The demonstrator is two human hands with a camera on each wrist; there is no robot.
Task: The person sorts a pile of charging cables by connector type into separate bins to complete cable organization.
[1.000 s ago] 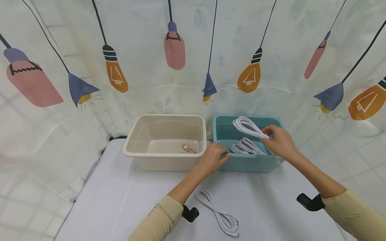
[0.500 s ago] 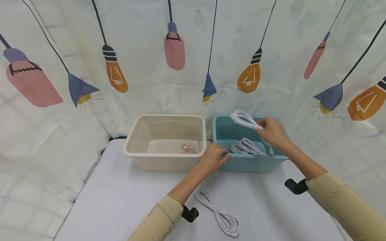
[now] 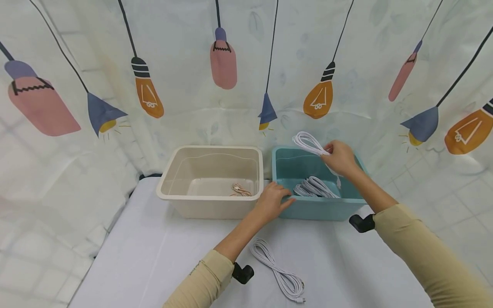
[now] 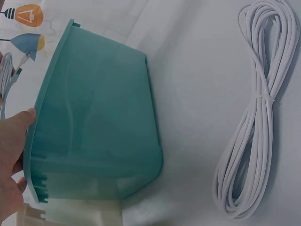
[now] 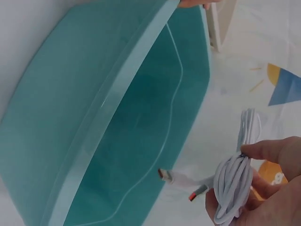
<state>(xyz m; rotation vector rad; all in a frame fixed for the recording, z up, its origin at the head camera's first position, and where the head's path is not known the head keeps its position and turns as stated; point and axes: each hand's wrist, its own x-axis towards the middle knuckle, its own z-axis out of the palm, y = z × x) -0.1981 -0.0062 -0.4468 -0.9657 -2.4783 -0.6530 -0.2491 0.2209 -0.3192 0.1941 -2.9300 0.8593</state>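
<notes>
My right hand pinches a coiled white cable above the teal bin. In the right wrist view, a USB plug and a second, red-tipped plug dangle from that coil. At the bin's front left corner, my left hand holds the rim; the left wrist view has its thumb against the outer edge. Inside the teal bin lies another bundle of white cable. A third white cable coil, tied at its middle, lies on the table in front.
Left of the teal bin stands a beige bin with a small copper-coloured cable in it. Both bins stand on a white-covered table against a curtain printed with lamps.
My right hand has lifted the coiled cable up and slightly left, its plug end now hanging over the inside of the teal bin. The left hand has stayed put at the rim.
</notes>
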